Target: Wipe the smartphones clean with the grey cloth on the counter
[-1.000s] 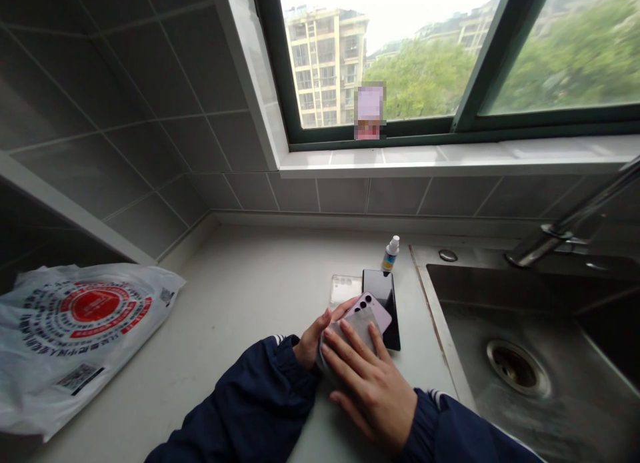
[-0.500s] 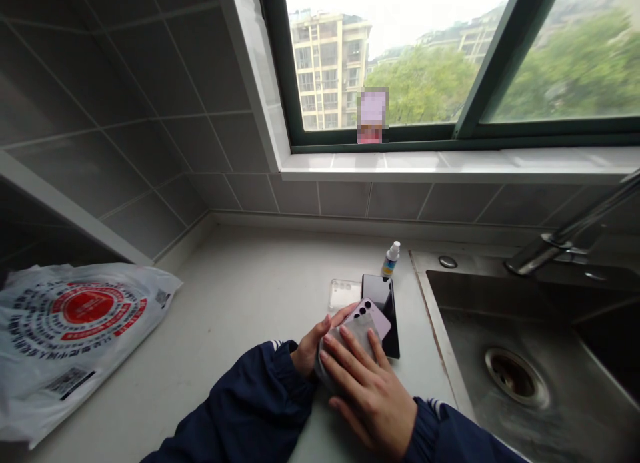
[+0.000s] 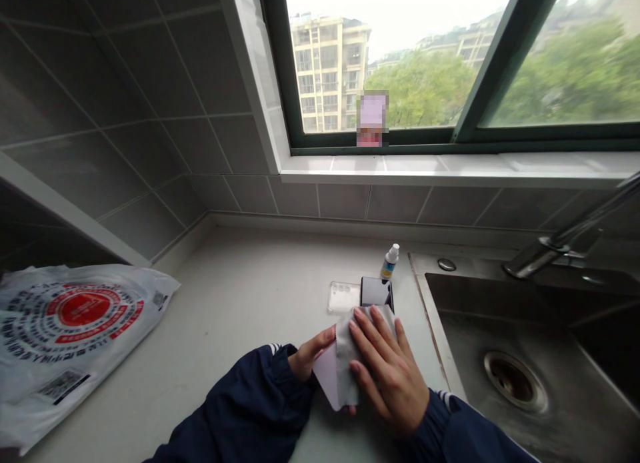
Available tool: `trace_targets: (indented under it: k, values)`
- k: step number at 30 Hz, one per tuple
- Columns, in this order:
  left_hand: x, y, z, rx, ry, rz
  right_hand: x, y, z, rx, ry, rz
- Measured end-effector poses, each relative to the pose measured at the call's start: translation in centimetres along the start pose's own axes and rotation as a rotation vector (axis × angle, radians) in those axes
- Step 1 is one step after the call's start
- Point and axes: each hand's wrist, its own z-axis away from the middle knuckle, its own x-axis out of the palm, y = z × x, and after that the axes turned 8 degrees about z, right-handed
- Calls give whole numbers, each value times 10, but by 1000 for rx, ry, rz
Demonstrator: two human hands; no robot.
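A light purple phone [image 3: 329,377] rests in my left hand [image 3: 311,355], back side up, with the thumb along its edge and fingertips showing underneath. My right hand [image 3: 387,366] presses a grey cloth [image 3: 347,363] flat over the phone's upper part, fingers stretched across it. The phone's camera lenses are hidden beneath the cloth. Just beyond my hands lies a dark-screened device [image 3: 377,291], partly covered by the cloth and hand. A clear phone case [image 3: 343,296] sits to its left on the counter. Behind them stands a small white bottle [image 3: 390,261] with a blue and yellow label.
A steel sink [image 3: 450,329] with a chrome faucet [image 3: 533,257] is on the right. At the left of the pale counter [image 3: 240,283] lies a white plastic bag [image 3: 85,343] with red and black print. A window [image 3: 400,143] rises behind the sill.
My right hand has slid the cloth up over the camera end of the phone. The phone's lower end now shows bare, and the lenses are covered.
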Motion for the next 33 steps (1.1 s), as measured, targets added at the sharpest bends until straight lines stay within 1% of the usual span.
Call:
trace_targets:
  k: [3, 6, 8, 10, 12, 13, 15, 16, 18, 20, 23, 27, 31, 33]
  values:
    - [3, 4, 0, -14, -72, -119, 1, 8, 0, 67, 54, -82]
    - [7, 7, -1, -16, -68, -149, 0, 16, -1, 116, 108, -270]
    - [7, 7, -1, -3, -72, -134, -2, 20, -1, 191, 154, -418]
    - [7, 7, -2, 4, -106, -83, -6, 23, -2, 332, 212, -520]
    - [8, 7, -3, -1, -129, -3, -9, 24, -3, 531, 267, -574]
    - [8, 9, -4, 6, -120, 36, -10, 24, -3, 630, 287, -595]
    - [9, 13, -6, 65, -54, 83, -11, 24, -3, 770, 310, -632]
    - [9, 16, -6, 115, -6, 86, -11, 23, -3, 802, 316, -652]
    - [8, 22, -7, 228, 88, 66, -9, 23, -2, 803, 318, -689]
    - [6, 27, -7, 305, 161, 41, -6, 24, -2, 793, 327, -716]
    - [0, 31, -7, 329, 221, 15, 0, 28, 0, 812, 357, -722]
    - [-7, 28, -8, 368, 312, -107, 9, 34, 4, 854, 384, -712]
    - [-6, 27, -7, 380, 374, -270, 19, 43, 7, 904, 426, -693]
    - [-4, 27, -8, 366, 454, -430, 22, 49, 6, 925, 452, -685]
